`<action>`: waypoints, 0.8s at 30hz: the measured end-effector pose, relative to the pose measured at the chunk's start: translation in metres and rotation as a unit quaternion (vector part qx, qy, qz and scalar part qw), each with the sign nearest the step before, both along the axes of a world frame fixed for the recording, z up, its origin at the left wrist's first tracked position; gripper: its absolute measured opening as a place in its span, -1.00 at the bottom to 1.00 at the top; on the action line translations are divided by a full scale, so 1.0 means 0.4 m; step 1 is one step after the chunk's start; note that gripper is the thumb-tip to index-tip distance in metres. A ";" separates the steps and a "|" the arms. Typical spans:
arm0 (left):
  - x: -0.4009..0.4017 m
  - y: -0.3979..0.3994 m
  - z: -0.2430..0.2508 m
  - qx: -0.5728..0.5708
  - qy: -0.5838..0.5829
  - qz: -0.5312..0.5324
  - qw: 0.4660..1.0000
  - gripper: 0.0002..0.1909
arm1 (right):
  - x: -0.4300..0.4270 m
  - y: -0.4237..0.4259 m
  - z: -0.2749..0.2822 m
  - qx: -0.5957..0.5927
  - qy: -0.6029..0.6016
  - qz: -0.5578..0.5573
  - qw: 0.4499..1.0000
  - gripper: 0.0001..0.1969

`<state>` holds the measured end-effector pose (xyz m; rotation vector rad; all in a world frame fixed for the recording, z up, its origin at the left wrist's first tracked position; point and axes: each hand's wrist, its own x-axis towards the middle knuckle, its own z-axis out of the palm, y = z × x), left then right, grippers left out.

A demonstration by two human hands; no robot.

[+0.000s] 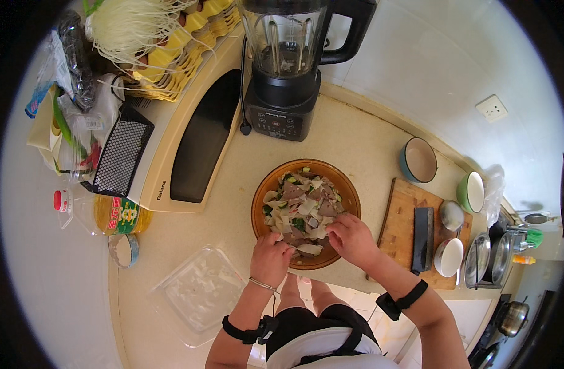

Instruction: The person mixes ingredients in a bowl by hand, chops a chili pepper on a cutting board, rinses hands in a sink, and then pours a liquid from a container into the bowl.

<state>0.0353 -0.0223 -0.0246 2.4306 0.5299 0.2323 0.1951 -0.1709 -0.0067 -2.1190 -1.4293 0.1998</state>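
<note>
A wide amber-brown bowl [259, 210] sits on the counter in front of me. It holds a mixed dish [305, 203] of pale flat sheets, grey-brown slices, cucumber pieces and green leaves. At the bowl's near left rim, my left hand [270, 258] has its fingers pinched at one end of a pale flat piece [308, 249]. Over the near right rim, my right hand [354, 237] is curled with its fingertips down at the food; whether they grip a piece is hidden. Left of my left hand lies a clear plastic container [203, 286] with pale bits in it.
A blender [282, 92] and a Galanz microwave [157, 161] stand behind. An oil bottle [120, 216] and a small dish [123, 251] are left. On the right, a cutting board [401, 207] carries a cleaver [421, 237], a ladle [451, 215] and a white bowl [448, 257].
</note>
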 end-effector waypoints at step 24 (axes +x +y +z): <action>0.063 -0.041 0.067 -0.193 -0.148 -0.003 0.970 -0.77 | -0.020 -0.003 0.083 0.108 0.074 0.088 0.987 -0.75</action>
